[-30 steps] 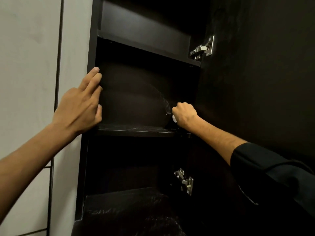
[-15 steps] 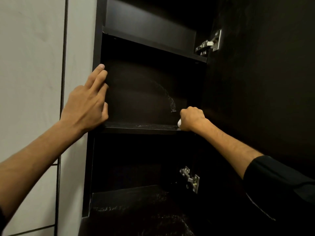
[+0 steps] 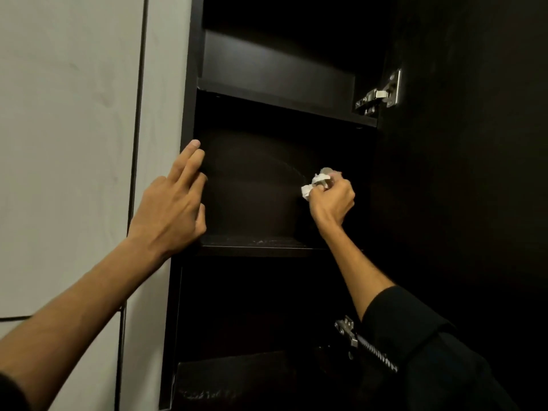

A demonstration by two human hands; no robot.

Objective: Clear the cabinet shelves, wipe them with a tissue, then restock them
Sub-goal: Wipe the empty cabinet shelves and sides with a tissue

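Head view, the only one. Tall dark cabinet (image 3: 189,114), door (image 3: 462,173) swung open to the right; two metal hinges show, upper hinge (image 3: 378,93) and lower hinge (image 3: 345,329).

Progress, judged from how things lie: the three shelf spaces in sight hold no goods, so clearing looks done here. Wiping is the step in hand. The middle shelf (image 3: 255,243) carries pale streaks and specks along its front edge; the bottom shelf (image 3: 213,393) shows similar pale marks. A faint curved smear sits on the back panel (image 3: 252,185). So wiping seems unfinished, and restocking has not begun; no stock is in frame.

Right hand (image 3: 332,200): reached up into the middle compartment, forearm rising from a dark sleeve (image 3: 415,336), wrist bent, knuckles toward the camera. Fingers curled tight around a crumpled white tissue (image 3: 315,183), which pokes out at the top left of the fist. The tissue is held at the back panel's right part, above the shelf board; whether it presses the panel I cannot tell.

Left hand (image 3: 175,206): arm stretched up, fingers straight and together, laid flat against the cabinet's left front edge, gripping nothing. Looks like a brace.

Pale wall (image 3: 74,143) to the left.
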